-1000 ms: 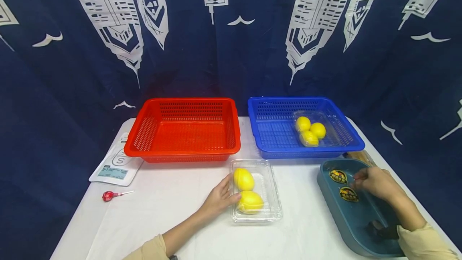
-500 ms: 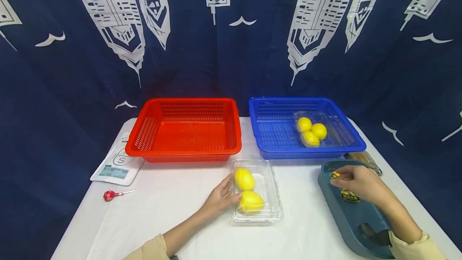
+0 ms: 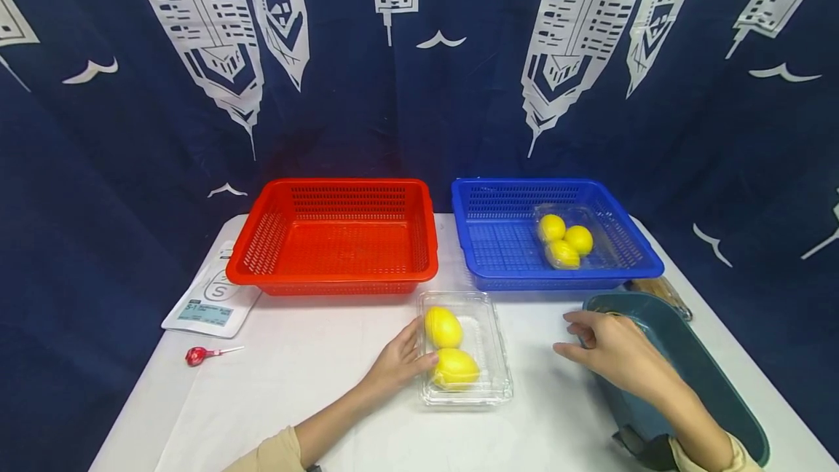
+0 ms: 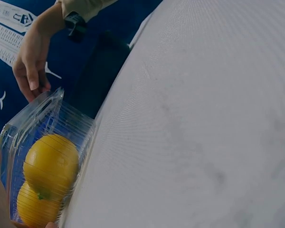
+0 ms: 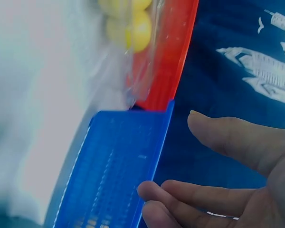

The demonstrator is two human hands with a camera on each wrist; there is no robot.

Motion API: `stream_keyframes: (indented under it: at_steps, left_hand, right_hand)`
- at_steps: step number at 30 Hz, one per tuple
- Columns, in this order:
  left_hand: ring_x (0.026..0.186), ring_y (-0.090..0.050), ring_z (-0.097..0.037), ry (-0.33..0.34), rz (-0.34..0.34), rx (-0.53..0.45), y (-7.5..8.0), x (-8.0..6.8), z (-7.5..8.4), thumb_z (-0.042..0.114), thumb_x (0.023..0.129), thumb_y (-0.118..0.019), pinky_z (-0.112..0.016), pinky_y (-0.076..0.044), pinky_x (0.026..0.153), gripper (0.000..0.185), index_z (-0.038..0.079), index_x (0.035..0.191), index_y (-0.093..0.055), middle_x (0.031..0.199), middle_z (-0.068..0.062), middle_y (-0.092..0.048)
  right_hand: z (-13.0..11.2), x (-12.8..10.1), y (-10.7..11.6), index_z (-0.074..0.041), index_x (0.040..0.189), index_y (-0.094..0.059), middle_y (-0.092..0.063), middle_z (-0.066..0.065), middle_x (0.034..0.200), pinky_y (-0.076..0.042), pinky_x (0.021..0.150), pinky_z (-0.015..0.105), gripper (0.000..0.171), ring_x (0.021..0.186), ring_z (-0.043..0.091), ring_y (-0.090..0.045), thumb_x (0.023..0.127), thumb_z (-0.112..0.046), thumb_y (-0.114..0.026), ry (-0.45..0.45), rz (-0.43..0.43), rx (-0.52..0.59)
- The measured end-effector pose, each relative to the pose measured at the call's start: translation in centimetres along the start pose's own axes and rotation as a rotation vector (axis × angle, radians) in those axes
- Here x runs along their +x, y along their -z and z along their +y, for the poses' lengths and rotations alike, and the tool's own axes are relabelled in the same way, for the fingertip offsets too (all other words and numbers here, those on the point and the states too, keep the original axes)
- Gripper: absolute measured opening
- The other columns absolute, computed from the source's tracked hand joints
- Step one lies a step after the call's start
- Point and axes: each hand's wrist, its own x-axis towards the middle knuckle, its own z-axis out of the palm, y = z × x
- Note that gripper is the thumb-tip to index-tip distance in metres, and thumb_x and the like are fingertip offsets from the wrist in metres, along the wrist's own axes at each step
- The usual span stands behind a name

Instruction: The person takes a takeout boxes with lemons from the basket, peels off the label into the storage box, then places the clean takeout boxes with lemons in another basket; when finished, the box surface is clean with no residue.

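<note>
A clear plastic box (image 3: 488,355) with two lemons (image 3: 448,347) lies on the white table, in front of the baskets. My left hand (image 3: 400,363) rests against its left side, fingers fairly straight and thumb on the lid. In the left wrist view the box (image 4: 47,128) and lemons (image 4: 50,164) fill the lower left. My right hand (image 3: 577,337) hovers over the table between the box and a teal tray (image 3: 695,363), fingers loosely spread. The right wrist view shows that hand (image 5: 173,154) with nothing visible between thumb and fingers.
A red basket (image 3: 328,284) and a blue basket (image 3: 564,279) stand side by side at the back. A second clear box of lemons (image 3: 565,240) lies in the blue one. A white pouch (image 3: 210,301) and a red lollipop (image 3: 197,355) lie at the left.
My right hand has left the two round stickers in the teal tray and moved left, toward the box. The stickers no longer show in the tray. The left hand has not moved.
</note>
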Motion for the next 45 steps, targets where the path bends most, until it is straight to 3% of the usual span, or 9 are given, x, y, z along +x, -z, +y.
stream_keyframes:
  at_steps: [4,10,19,25,32,38,41,45]
  left_hand:
    - [0.145,-0.023,-0.045,-0.005,0.0,0.003,0.1,0.0,0.1,0.033,0.09,-0.067,-0.049,-0.026,0.117,0.09,-0.004,0.154,-0.015,0.161,-0.023,-0.014]
    - [0.146,-0.022,-0.044,0.006,0.003,0.002,0.1,0.0,0.1,0.035,0.09,-0.067,-0.049,-0.027,0.117,0.09,0.0,0.155,-0.016,0.162,-0.021,-0.013]
    - [0.147,-0.02,-0.043,0.016,0.005,-0.017,0.2,0.0,0.0,0.031,0.09,-0.068,-0.048,-0.026,0.118,0.089,0.0,0.155,-0.016,0.163,-0.02,-0.012]
    - [0.149,-0.017,-0.039,0.042,-0.042,-0.061,0.3,-0.1,0.2,0.031,0.092,-0.064,-0.046,-0.025,0.118,0.087,0.003,0.156,-0.012,0.164,-0.017,-0.009]
    - [0.151,-0.008,-0.035,0.094,-0.06,-0.111,0.6,-0.1,0.3,0.028,0.092,-0.064,-0.046,-0.016,0.122,0.092,0.001,0.156,-0.002,0.165,-0.014,-0.001]
    - [0.152,-0.006,-0.032,0.104,-0.062,-0.16,0.6,-0.1,0.5,0.021,0.092,-0.06,-0.046,-0.009,0.123,0.088,0.002,0.156,-0.003,0.165,-0.012,-0.001]
    - [0.152,-0.005,-0.031,0.094,-0.072,-0.199,0.5,-0.1,0.6,0.017,0.092,-0.058,-0.045,-0.007,0.124,0.086,0.002,0.156,-0.003,0.165,-0.012,-0.001]
    - [0.152,-0.005,-0.031,0.087,-0.083,-0.211,0.5,-0.2,0.5,0.017,0.093,-0.056,-0.045,-0.006,0.124,0.085,0.001,0.156,-0.001,0.165,-0.013,-0.001]
  right_hand:
    - [-1.4,0.0,-0.5,0.0,0.114,-0.069,-0.067,-0.001,0.085,-0.049,0.065,0.03,0.054,0.078,0.013,-0.058,0.079,-0.04,-0.078,-0.004,0.006,0.017]
    - [-3.4,-0.3,-2.2,-0.002,0.121,-0.066,-0.072,0.004,0.102,-0.05,0.068,0.031,0.06,0.085,0.014,-0.061,0.079,-0.043,-0.077,-0.015,-0.002,0.081]
    - [-4.4,1.3,-5.8,0.001,0.136,-0.053,-0.069,0.01,0.119,-0.057,0.081,0.041,0.074,0.1,0.023,-0.066,0.083,-0.048,-0.073,-0.141,-0.063,0.307]
    - [-4.1,2.7,-8.0,0.001,0.142,-0.045,-0.064,0.014,0.127,-0.054,0.09,0.044,0.078,0.108,0.026,-0.062,0.085,-0.045,-0.071,-0.206,-0.117,0.453]
    - [-3.9,3.4,-9.8,0.01,0.144,-0.035,-0.05,0.032,0.139,-0.052,0.097,0.051,0.084,0.121,0.04,-0.058,0.09,-0.046,-0.064,-0.226,-0.215,0.587]
    - [-3.5,3.5,-10.1,0.013,0.148,-0.022,-0.032,0.036,0.15,-0.034,0.113,0.058,0.085,0.134,0.045,-0.044,0.094,-0.041,-0.059,-0.194,-0.28,0.777]
    - [-3.2,3.6,-10.2,0.015,0.149,-0.01,-0.036,0.035,0.148,-0.028,0.117,0.058,0.084,0.129,0.04,-0.05,0.098,-0.036,-0.053,-0.149,-0.355,0.927]
    - [-2.5,3.9,-10.7,0.018,0.148,-0.004,-0.055,0.03,0.13,-0.047,0.105,0.039,0.081,0.108,0.026,-0.063,0.1,-0.031,-0.048,-0.084,-0.412,1.053]
